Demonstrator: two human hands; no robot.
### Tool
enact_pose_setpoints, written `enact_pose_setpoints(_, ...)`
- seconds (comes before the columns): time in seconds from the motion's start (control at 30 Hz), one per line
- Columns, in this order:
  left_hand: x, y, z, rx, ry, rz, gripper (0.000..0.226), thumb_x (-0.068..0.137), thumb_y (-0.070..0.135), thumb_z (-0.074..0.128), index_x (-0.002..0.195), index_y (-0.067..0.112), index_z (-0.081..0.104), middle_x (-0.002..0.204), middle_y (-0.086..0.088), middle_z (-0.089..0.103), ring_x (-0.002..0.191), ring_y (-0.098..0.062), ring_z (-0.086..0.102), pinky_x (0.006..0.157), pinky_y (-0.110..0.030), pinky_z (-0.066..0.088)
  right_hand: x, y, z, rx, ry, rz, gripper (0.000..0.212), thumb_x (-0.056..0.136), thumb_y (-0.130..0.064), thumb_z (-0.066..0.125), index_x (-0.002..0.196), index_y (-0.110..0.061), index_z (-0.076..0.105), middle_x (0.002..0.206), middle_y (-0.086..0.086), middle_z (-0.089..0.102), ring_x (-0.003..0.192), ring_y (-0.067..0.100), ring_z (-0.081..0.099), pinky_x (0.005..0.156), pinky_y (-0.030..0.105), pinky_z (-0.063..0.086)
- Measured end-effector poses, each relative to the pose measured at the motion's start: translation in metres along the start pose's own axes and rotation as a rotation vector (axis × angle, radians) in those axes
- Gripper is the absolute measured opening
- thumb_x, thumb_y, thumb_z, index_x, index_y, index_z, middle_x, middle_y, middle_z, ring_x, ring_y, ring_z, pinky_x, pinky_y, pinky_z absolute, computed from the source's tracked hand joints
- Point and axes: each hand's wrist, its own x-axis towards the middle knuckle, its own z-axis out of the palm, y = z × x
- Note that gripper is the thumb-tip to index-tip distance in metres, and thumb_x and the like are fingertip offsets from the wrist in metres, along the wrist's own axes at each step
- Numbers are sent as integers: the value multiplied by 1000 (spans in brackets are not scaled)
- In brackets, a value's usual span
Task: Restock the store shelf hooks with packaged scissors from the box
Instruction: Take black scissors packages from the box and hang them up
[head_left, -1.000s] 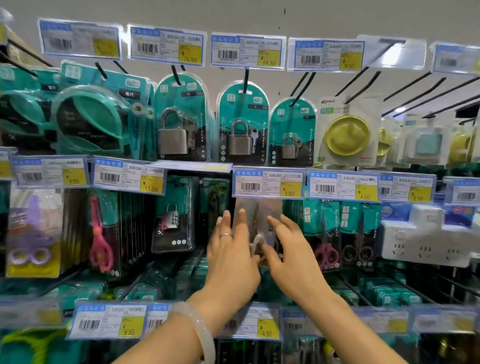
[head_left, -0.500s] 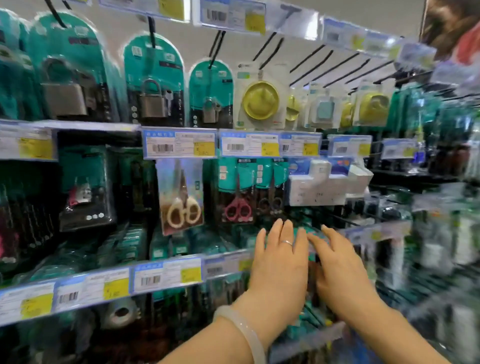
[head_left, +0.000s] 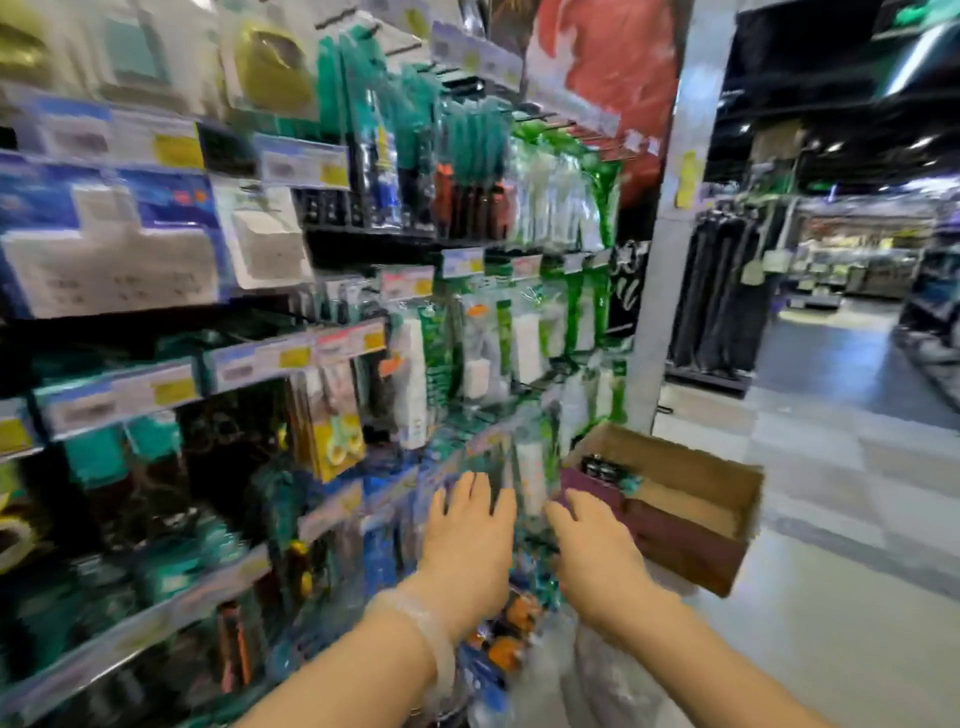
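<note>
Both hands were stretched forward, palms down, side by side in front of the lower shelf rows. The left hand (head_left: 470, 540) had its fingers straight and slightly spread and held nothing; a pale translucent bangle (head_left: 426, 631) sat on that wrist. The right hand (head_left: 597, 553) was likewise flat with relaxed fingers, empty, its fingertips just short of the cardboard box (head_left: 691, 499).

The box stood open to the right of the shelf, near the floor (head_left: 831, 597), with a dark reddish front wall and a few dark and teal packages (head_left: 610, 470) lying at its left end (too blurred to say whether they were scissors). On the shelf hooks to the left hung one yellow-backed pack of scissors (head_left: 337, 441) below the blue-and-yellow price tags (head_left: 291, 358). Higher up hung white power strips (head_left: 111, 270) in blue packaging, and green-carded goods (head_left: 550, 312) filled the hooks nearer the grey pillar (head_left: 675, 234).
</note>
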Motion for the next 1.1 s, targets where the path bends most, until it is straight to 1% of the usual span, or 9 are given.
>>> enact_pose_setpoints(0.13, 38, 58, 22, -19, -42, 95, 73, 92, 20, 50, 149, 14, 5, 157, -15, 3, 146, -31, -1, 117, -47, 5, 8, 68, 20, 26, -73, 78, 65, 91, -13, 51, 147, -16, 19, 155, 12, 13, 143, 30, 13, 114, 39, 23)
enact_pose_setpoints(0.27, 80, 89, 40, -20, -75, 141, 73, 93, 19, 50, 149, 14, 5, 157, -15, 3, 146, -30, 0, 117, -47, 5, 25, 114, 39, 60, -55, 127, 56, 92, -20, 48, 143, -16, 26, 151, 10, 22, 140, 29, 20, 111, 37, 28)
enact_pose_setpoints(0.37, 118, 101, 55, -16, -83, 169, 70, 94, 22, 48, 149, 14, 6, 156, -15, 6, 145, -31, 2, 116, -47, 7, 45, 141, 54, 93, -69, 147, 57, 91, -23, 49, 143, -16, 27, 150, 9, 22, 139, 28, 22, 111, 37, 29)
enact_pose_setpoints(0.43, 146, 106, 66, -11, -85, 186, 68, 95, 23, 47, 149, 14, 7, 156, -15, 7, 145, -31, 2, 116, -46, 9, 64, 160, 65, 94, -63, 169, 55, 91, -23, 50, 141, -15, 30, 148, 9, 26, 137, 29, 24, 109, 37, 30)
enact_pose_setpoints(0.57, 216, 108, 84, -14, -96, 218, 71, 92, 22, 50, 149, 15, 8, 157, -15, 8, 145, -31, 3, 116, -46, 12, 121, 196, 78, 95, -47, 209, 44, 89, -21, 52, 131, -13, 41, 133, 10, 39, 126, 31, 37, 100, 37, 38)
enact_pose_setpoints(0.73, 310, 100, 94, -36, -52, 242, 62, 91, 21, 50, 145, 13, 20, 152, -14, 20, 142, -29, 14, 113, -42, 18, 209, 234, 83, 94, -76, 259, 39, 88, -19, 51, 126, -11, 46, 134, 13, 40, 123, 33, 39, 99, 40, 40)
enact_pose_setpoints(0.83, 359, 95, 102, -46, -99, 249, 61, 91, 19, 51, 144, 13, 22, 151, -13, 21, 142, -29, 16, 113, -42, 18, 255, 254, 95, 153, -86, 297, 41, 89, -19, 49, 129, -13, 45, 135, 12, 40, 123, 33, 41, 100, 41, 40)
enact_pose_setpoints(0.97, 405, 94, 130, -73, -208, 247, 64, 90, 17, 51, 145, 14, 19, 153, -12, 19, 142, -30, 15, 113, -42, 19, 295, 277, 129, 231, -185, 326, 43, 88, -18, 47, 131, -12, 45, 137, 11, 39, 121, 34, 44, 98, 37, 42)
enact_pose_setpoints(1.1, 445, 99, 156, -113, -285, 229, 65, 90, 18, 53, 146, 15, 20, 154, -11, 19, 142, -28, 17, 114, -41, 22, 341, 311, 155, 312, -262, 324, 43, 90, -20, 50, 131, -8, 44, 138, 13, 42, 125, 31, 43, 101, 31, 36)
